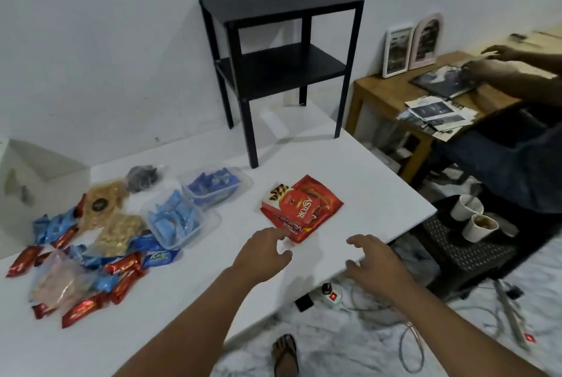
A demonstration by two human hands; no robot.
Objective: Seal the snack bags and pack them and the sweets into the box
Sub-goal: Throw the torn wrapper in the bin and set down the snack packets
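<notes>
A red Astor snack bag [302,207] lies flat on the white table [349,182], right of centre. My left hand [263,250] hovers just below it, fingers apart, index fingertip near the bag's lower edge. My right hand [375,262] is open over the table's right edge, holding nothing. To the left lie clear bags of nuts [105,215], a pinkish clear bag [57,280], and several red sweets [121,265] and blue sweets [50,226]. Two clear tubs [182,220] [214,185] hold blue-wrapped sweets. A white box [36,182] stands at the far left.
A black two-tier side table [282,66] stands on the table's far side. Another person's hands [492,61] work at a wooden table [383,93] at right. On the floor are paper cups [474,218], cables, a power strip [331,296] and my sandalled foot [285,352].
</notes>
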